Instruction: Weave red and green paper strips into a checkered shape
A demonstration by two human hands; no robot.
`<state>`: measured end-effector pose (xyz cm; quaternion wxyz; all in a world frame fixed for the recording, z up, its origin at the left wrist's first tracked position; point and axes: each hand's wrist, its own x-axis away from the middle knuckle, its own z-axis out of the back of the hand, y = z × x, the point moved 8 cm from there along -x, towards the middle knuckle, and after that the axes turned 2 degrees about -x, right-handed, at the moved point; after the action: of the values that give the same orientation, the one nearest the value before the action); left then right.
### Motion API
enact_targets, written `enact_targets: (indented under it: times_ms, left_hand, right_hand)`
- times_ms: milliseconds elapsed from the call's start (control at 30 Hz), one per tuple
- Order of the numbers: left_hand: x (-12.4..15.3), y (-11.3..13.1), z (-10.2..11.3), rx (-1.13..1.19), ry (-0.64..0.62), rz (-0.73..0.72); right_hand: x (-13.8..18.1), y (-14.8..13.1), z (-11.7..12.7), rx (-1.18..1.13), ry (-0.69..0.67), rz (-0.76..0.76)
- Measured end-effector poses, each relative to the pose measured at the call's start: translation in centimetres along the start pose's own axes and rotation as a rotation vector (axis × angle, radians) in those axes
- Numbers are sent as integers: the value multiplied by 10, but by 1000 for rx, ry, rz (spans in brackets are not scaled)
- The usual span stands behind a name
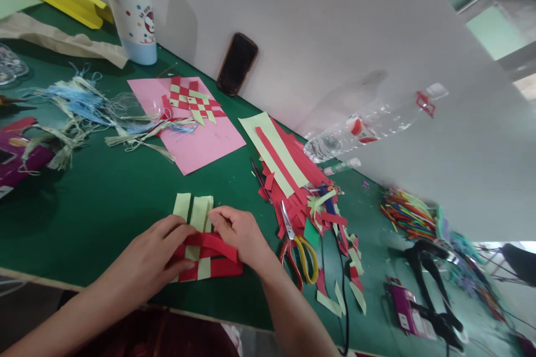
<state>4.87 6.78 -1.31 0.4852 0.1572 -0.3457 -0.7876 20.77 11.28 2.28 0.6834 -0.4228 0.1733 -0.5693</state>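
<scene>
A checkered weave of red and pale green paper strips (204,268) lies near the front edge of the green table. My left hand (161,248) grips its left side, with the fingers over the red strips and the thumb lower down. My right hand (238,234) is closed at the upper right of the weave, its thumb and forefinger pinching a pale green strip (201,213). A red strip (218,244) bows up in the weave between my hands. Under my right hand the fingertips are partly hidden.
Scissors (299,251) lie right of my right arm beside red and green paper scraps (304,201). Behind are pink paper (201,148) with small weaves, tassels (79,106), a phone (237,63) against the wall, a flask (136,17) and a plastic bottle (360,128).
</scene>
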Motion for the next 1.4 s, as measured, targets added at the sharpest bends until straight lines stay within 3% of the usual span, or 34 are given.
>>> enact_targets:
  times_ms: [167,300,400,533,800,900,1000,1200,1400]
  left_hand:
    - [2,4,-1,-71,15,-22]
    - [4,7,-2,-102,38,-52]
    - [4,6,-4,-150,41,-61]
    - [4,6,-6,-209,47,-76]
    - [9,2,1,-204,84,-89]
    - [18,1,17,-210,161,-90]
    - [30,12,25,-284,241,-188]
    - [43,40,2,-409,303,-465]
    - [47,30,-16,-598,203,-526]
  right_hand:
    - [15,1,27,-3,160,52]
    - [40,-14,40,87,278,284]
    - [55,-19,30,251,251,415]
    - [62,-8,4,471,145,458]
    - [64,8,-7,505,184,480]
    - [65,8,-7,491,192,474]
    - [65,7,-7,482,197,479]
    - [64,7,-6,518,195,479]
    - [55,6,-8,542,178,399]
